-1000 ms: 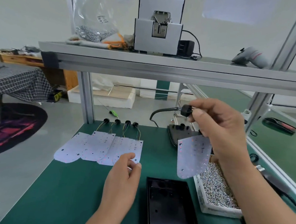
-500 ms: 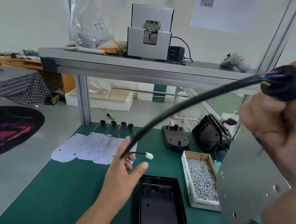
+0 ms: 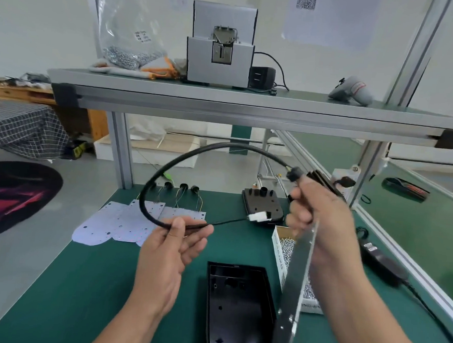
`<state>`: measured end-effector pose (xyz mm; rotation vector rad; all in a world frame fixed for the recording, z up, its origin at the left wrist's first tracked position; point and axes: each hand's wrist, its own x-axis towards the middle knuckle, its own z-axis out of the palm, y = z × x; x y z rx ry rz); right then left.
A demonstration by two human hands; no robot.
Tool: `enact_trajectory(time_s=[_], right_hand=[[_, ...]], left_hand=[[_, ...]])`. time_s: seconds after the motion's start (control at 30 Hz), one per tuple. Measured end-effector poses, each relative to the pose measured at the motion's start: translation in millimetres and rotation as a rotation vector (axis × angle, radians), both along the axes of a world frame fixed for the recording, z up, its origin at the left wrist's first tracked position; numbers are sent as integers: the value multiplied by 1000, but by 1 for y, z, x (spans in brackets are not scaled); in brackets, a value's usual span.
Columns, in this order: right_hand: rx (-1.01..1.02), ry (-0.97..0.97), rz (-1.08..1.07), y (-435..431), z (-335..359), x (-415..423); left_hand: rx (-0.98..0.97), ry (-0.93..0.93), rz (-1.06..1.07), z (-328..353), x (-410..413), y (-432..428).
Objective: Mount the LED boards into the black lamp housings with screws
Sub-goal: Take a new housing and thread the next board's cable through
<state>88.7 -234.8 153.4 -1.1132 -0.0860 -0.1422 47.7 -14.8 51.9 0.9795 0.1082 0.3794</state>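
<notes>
Head view puts the job at dressing the lead before seating: the left hand (image 3: 167,252) pinches the black cable (image 3: 229,144) between thumb and fingers, close to its white connector (image 3: 258,216). The right hand (image 3: 320,224), at three o'clock of the left, is curled round the LED board (image 3: 297,281), which shows edge-on and tilted. The open lamp housing (image 3: 238,304) lies on the green surface (image 3: 80,281) at six o'clock, beneath the board. Next, I judge, the connector needs threading through a housing hole before the board drops in. The box of screws (image 3: 287,248) sits at the housing's two o'clock.
</notes>
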Motion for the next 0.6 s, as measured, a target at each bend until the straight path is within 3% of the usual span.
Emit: enact_trajectory(time_s=[0.17,0.33,0.43,0.6], right_hand=[[237,145,-122,35,-27,17],[207,53,-166,47,-39,26],[127,0,-205,50,-47,27],[118,62,-264,55,-56,28]], left_hand=[[-187,31,-326,-1,-8,-12],[-21,64,-473,1,-13,-16],[-25,59,-544,4,-16,-16],[135,31,-589,8,-21,-16]])
